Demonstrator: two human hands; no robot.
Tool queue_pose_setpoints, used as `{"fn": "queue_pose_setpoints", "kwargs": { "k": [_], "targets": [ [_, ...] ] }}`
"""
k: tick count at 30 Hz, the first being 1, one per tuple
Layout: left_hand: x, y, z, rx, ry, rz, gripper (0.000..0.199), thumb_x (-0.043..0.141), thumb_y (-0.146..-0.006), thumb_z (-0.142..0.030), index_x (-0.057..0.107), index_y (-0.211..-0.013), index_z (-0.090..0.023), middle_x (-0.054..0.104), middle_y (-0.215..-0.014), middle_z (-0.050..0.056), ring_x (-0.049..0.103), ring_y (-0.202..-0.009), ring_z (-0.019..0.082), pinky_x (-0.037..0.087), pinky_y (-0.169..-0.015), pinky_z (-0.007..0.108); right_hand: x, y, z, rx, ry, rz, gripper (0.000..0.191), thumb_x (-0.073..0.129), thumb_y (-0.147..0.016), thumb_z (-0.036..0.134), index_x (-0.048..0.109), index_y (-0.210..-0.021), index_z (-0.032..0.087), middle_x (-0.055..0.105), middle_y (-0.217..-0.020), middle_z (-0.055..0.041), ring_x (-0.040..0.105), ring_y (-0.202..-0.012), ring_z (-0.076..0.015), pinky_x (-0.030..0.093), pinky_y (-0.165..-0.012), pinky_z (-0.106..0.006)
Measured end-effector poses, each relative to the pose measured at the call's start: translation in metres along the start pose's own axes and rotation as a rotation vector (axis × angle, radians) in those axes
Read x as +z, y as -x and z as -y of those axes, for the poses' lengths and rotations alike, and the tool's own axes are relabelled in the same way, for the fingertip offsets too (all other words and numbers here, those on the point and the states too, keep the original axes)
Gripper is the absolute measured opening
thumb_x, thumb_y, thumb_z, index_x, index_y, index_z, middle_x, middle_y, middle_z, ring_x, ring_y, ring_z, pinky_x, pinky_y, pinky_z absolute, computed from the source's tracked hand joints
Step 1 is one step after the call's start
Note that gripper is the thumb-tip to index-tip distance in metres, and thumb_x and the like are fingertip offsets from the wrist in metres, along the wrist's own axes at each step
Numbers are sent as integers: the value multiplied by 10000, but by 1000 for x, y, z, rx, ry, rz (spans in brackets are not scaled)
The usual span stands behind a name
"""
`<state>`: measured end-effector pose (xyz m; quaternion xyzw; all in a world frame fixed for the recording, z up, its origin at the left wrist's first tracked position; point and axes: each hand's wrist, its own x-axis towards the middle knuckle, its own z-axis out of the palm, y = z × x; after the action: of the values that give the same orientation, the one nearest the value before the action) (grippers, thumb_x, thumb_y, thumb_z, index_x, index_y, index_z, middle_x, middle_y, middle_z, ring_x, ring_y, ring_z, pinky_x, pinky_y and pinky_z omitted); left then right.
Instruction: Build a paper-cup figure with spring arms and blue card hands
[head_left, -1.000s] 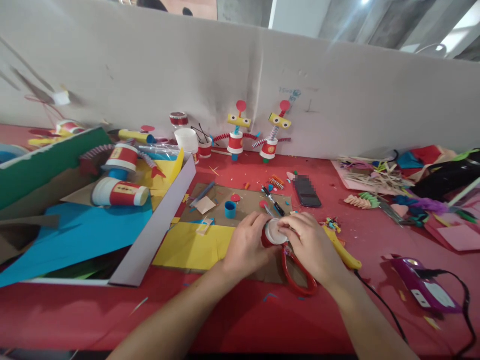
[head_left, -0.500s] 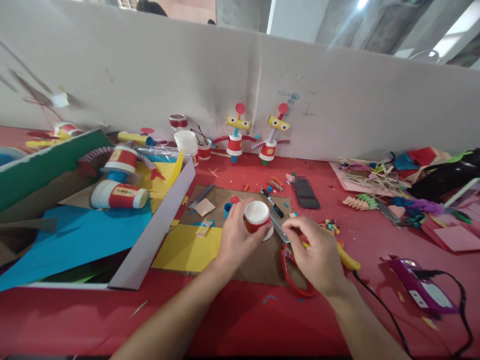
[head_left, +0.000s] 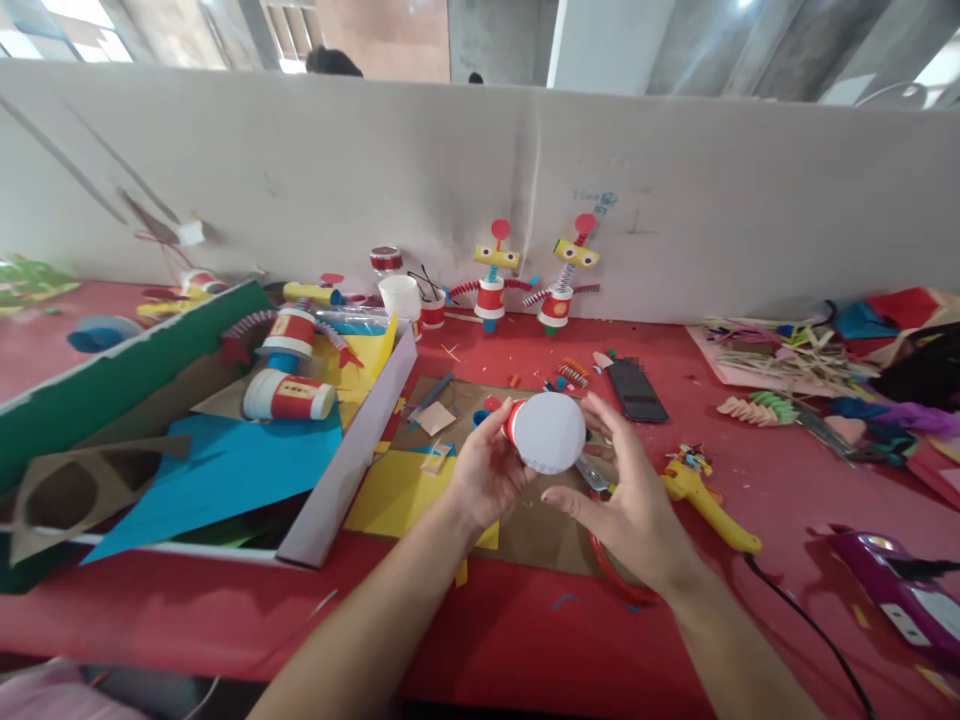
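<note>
A red-and-white paper cup (head_left: 514,424) is gripped in my left hand (head_left: 484,470), tilted so that a round white disc (head_left: 551,432) at its end faces me. The disc hides most of the cup. To the right, my right hand (head_left: 634,490) curves around the disc's edge with thumb and fingers apart; whether a fingertip touches the disc I cannot tell. Beneath the hands lie scissors with red handles (head_left: 616,572), partly covered by my right hand, a brown cardboard sheet (head_left: 544,540) and a yellow sheet (head_left: 401,495).
An open box (head_left: 322,510) holding coloured paper and a cup figure stands left. Two finished-looking cup robots (head_left: 490,298) stand by the white partition (head_left: 337,170). A yellow glue gun (head_left: 712,510), a phone (head_left: 636,390) and a purple device (head_left: 900,580) lie right.
My left hand has turned the cup, so the white disc now faces me. My right hand has opened from a pinch and come closer to the cup. The view has shifted left.
</note>
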<state>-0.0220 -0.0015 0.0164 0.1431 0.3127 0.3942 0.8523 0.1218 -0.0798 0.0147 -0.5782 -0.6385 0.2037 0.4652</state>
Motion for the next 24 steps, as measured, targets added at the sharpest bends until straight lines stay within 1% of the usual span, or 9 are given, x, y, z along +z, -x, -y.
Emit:
{"fn": "queue_pose_setpoints", "kwargs": {
  "k": [3, 5, 8, 11, 13, 16, 18, 22, 24],
  "targets": [
    [-2, -2, 8, -107, -38, 66, 293, 510, -899, -384, 675, -910, -142, 685, -746, 40, 625, -589, 138, 525, -563, 257, 3, 2, 5, -22, 91, -49, 850, 754, -737, 436, 318, -1448, 272, 439, -1460, -107, 437, -1313, -288, 424, -1052, -490],
    [-5, -4, 14, -98, -123, 81, 321, 536, -876, -430, 678, -932, -149, 703, -809, 53, 649, -661, 153, 521, -593, 254, 0, 1, 6, -36, 126, -86, 758, 746, -743, 416, 400, -1399, 257, 504, -1398, -109, 491, -1259, -286, 446, -1026, -477],
    [-7, -2, 19, 156, -326, 140, 425, 648, -787, -504, 654, -1064, -182, 695, -1082, 71, 651, -963, 201, 520, -780, 272, -11, -1, 4, 31, 49, -92, 704, 737, -747, 415, 440, -1364, 256, 540, -1358, -107, 562, -1173, -278, 500, -955, -450],
    [-7, 3, 21, 429, -666, 315, 738, 844, -584, -404, 561, -1240, -222, 584, -1320, 86, 521, -1224, 272, 438, -1002, 357, -21, 0, 0, 146, -35, -66, 659, 724, -759, 437, 463, -1338, 259, 562, -1341, -106, 587, -1144, -274, 517, -928, -435],
    [-8, 4, 24, 559, -911, 364, 780, 863, -551, -296, 542, -1257, -219, 588, -1301, 95, 523, -1214, 288, 415, -1029, 397, -24, 3, -2, 204, -50, 11, 649, 718, -763, 451, 472, -1332, 259, 565, -1344, -105, 586, -1155, -274, 512, -940, -435],
    [-13, 1, 30, 664, -1140, 316, 628, 805, -613, -256, 572, -1194, -199, 642, -1167, 83, 601, -1059, 270, 468, -933, 398, -28, 13, -12, 224, -16, 131, 731, 684, -783, 480, 383, -1413, 263, 496, -1425, -113, 535, -1234, -275, 476, -989, -446],
    [-16, -4, 32, 640, -1203, 260, 637, 814, -592, -256, 575, -1179, -195, 652, -1126, 78, 614, -1016, 267, 485, -888, 393, -38, 19, -26, 217, 73, 95, 737, 627, -817, 494, 329, -1448, 256, 486, -1431, -122, 518, -1250, -276, 461, -995, -459],
    [-22, -15, 28, 618, -1241, 121, 743, 877, -453, -204, 606, -1144, -180, 636, -1161, 103, 563, -1117, 313, 429, -981, 467, -74, 32, -74, 294, 607, -166, 453, 506, -854, 377, 548, -1239, 142, 624, -1211, -204, 567, -1129, -368, 436, -935, -542],
    [-24, -19, 27, 554, -1170, 116, 755, 877, -439, -172, 608, -1144, -176, 649, -1151, 101, 567, -1119, 307, 422, -991, 474, -90, 37, -97, 332, 889, -137, 415, 486, -811, 268, 589, -1168, 83, 645, -1124, -267, 580, -1061, -425, 411, -910, -576]
  ]
}}
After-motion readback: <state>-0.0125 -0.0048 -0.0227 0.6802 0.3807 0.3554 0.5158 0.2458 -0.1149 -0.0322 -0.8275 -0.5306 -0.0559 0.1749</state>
